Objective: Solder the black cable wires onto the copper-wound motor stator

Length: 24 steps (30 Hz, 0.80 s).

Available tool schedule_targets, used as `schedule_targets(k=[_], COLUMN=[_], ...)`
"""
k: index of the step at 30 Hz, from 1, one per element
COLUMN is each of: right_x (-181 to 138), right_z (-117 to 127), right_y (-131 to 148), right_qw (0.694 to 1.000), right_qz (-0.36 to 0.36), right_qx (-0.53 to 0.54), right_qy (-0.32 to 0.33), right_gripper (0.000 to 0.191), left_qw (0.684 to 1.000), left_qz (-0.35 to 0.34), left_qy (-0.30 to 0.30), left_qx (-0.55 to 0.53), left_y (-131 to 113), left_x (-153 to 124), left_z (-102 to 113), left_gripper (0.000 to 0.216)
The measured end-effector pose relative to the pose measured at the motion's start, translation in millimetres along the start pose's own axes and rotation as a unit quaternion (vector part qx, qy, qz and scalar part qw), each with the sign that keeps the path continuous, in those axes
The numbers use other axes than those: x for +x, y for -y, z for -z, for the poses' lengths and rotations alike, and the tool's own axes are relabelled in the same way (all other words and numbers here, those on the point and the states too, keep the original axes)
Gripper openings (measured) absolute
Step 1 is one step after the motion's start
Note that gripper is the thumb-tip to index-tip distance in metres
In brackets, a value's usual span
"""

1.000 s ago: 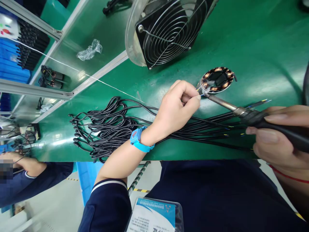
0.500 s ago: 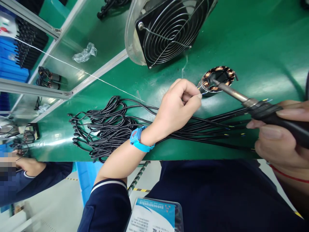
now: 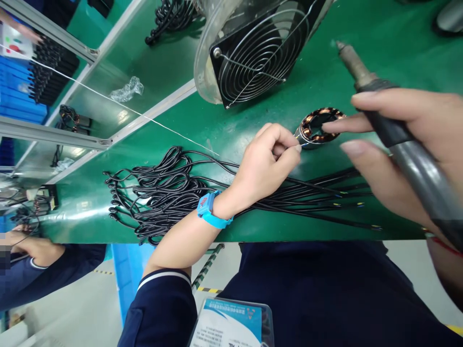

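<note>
A round stator with copper windings [image 3: 313, 136] lies on the green bench [image 3: 398, 58]. My left hand [image 3: 267, 161], with a blue wrist strap [image 3: 208, 210], pinches a thin wire end right at the stator's left rim. My right hand [image 3: 394, 149] holds a soldering iron [image 3: 394, 130] with its tip raised up and away, pointing to the far side; its index finger reaches to the stator's right rim. A bundle of black cables [image 3: 170, 185] runs under both hands.
A wire-guarded fan [image 3: 256, 48] stands just behind the stator. A thin solder wire [image 3: 119, 106] stretches in from the left. Shelf rails [image 3: 54, 135] and a crumpled plastic bag [image 3: 126, 89] lie far left. Another person's hand and sleeve [image 3: 39, 255] are at lower left.
My right hand lifted the soldering iron off the stator and swung its tip up and back; its index finger now reaches the stator. My left hand stayed pinched at the rim.
</note>
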State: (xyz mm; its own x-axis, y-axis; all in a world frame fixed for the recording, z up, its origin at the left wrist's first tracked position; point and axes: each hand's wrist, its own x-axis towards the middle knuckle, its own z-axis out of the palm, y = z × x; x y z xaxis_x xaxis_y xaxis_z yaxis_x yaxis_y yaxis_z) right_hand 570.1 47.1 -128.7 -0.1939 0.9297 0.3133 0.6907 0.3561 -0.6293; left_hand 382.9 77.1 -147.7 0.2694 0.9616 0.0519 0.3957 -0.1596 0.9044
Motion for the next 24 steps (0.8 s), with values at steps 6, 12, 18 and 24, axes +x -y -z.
schedule_targets(k=[6, 12, 18, 24], right_x=[7.8, 22.8, 28.4, 20.4], right_z=[-3.2, -15.7, -24.6, -25.9], right_y=[0.5, -15.3, -20.7, -22.1], right_qw=[0.998, 0.996, 0.989, 0.987], right_qz=[0.045, 0.061, 0.106, 0.141], right_qx=[-0.032, -0.045, -0.090, -0.074], right_qy=[0.006, 0.053, 0.043, 0.016], right_gripper=[0.043, 0.048, 0.043, 0.045], left_qw=[0.999, 0.957, 0.923, 0.919], left_qz=[0.016, 0.197, 0.281, 0.281], left_qy=[0.010, 0.170, 0.092, 0.054], left_qx=[-0.033, -0.125, -0.247, -0.272], left_y=[-3.9, -11.6, -15.2, -14.8], left_x=[-1.5, 5.2, 13.9, 14.1], left_z=[6.1, 25.3, 32.9, 30.6], left_gripper=[0.012, 0.012, 0.022, 0.019])
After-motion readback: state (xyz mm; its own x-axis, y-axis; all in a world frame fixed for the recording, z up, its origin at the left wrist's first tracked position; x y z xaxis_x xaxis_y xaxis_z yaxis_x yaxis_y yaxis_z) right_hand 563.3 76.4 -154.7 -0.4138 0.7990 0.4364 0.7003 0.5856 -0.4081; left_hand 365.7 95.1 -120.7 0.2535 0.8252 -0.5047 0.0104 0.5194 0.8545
